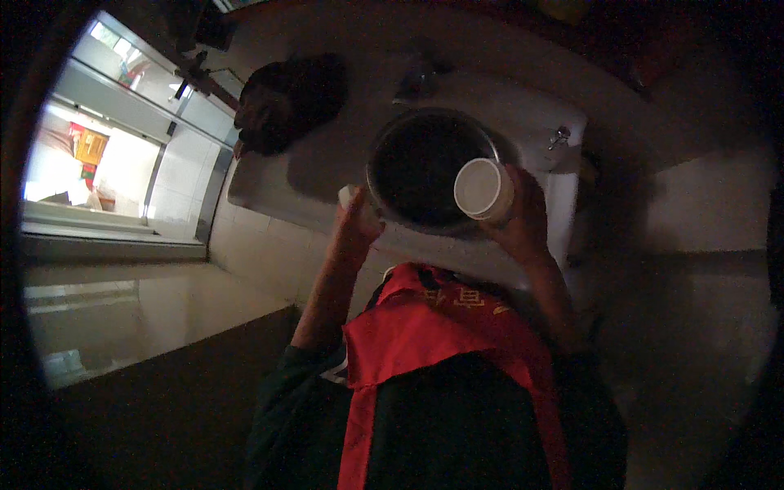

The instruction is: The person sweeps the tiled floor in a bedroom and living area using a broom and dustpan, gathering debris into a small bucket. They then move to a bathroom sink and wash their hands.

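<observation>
My right hand (pixel 528 214) is wrapped around a white cup (pixel 482 188), whose round mouth tilts toward me. The cup overlaps the right rim of a round metal basin (pixel 490 138); the inside of the basin is too dark to read. At the basin's left side, my left hand (pixel 360 222) grips a small white object (pixel 347 194). Fingers hide most of that object, and its kind is unclear. The basin rests in a long white sink or tub (pixel 263 188).
A dark bundle, perhaps cloth (pixel 294 101), lies at the sink's far left. On the right rim sits a small shiny metal fitting (pixel 559 137). I wear a red apron (pixel 422 334) bearing writing. A bright doorway (pixel 116 165) opens at left; the room is dim.
</observation>
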{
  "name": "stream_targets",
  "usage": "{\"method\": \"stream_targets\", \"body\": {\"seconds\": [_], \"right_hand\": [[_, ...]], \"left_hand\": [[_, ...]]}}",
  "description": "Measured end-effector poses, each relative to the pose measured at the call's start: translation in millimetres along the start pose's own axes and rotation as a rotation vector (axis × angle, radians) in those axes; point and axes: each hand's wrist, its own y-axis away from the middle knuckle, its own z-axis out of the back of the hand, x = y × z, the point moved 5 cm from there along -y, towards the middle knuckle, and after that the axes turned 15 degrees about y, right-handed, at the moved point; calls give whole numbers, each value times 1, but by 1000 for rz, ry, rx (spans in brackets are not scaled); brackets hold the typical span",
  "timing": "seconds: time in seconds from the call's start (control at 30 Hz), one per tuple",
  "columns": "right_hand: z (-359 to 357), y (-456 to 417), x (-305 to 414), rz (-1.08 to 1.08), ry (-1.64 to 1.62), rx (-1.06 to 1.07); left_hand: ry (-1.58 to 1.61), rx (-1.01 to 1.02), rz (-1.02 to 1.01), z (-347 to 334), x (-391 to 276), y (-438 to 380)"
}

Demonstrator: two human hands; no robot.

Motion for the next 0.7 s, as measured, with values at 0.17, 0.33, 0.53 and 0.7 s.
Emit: {"method": "stream_targets", "body": {"seconds": [0.17, 0.33, 0.53, 0.7], "right_hand": [[-26, -24, -24, 12, 95, 73], [-24, -41, -13, 38, 134, 28], [-44, -53, -21, 0, 119, 42], [-42, -52, -23, -42, 143, 48]], "left_hand": [[337, -177, 57, 44, -11, 17], [373, -179, 41, 72, -16, 36], [399, -204, 44, 76, -22, 48], [449, -184, 16, 76, -26, 46]]}}
